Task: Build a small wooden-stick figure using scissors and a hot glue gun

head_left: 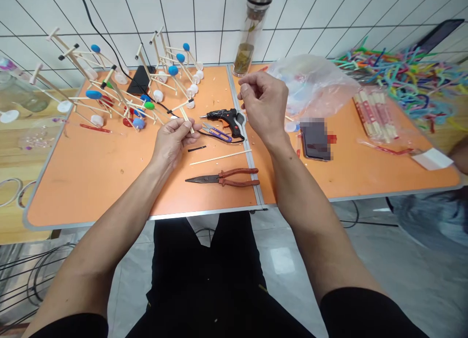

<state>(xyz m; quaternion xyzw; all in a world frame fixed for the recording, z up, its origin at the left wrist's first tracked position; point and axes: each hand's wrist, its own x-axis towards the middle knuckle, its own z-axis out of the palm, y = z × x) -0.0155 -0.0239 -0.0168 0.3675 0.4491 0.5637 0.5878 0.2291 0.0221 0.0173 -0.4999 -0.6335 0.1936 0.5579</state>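
Wooden stick (187,120) is held in the left hand (171,142), the fingers closed around its lower end, just above the orange desk (91,172). The right hand (265,106) is raised over the desk with fingers curled and pinched; if something small is between them, I cannot tell. Glue gun (224,118), small snips (215,132) and red pliers (228,177) lie near. For good work, I think the stick must stay steady and close to the tools.
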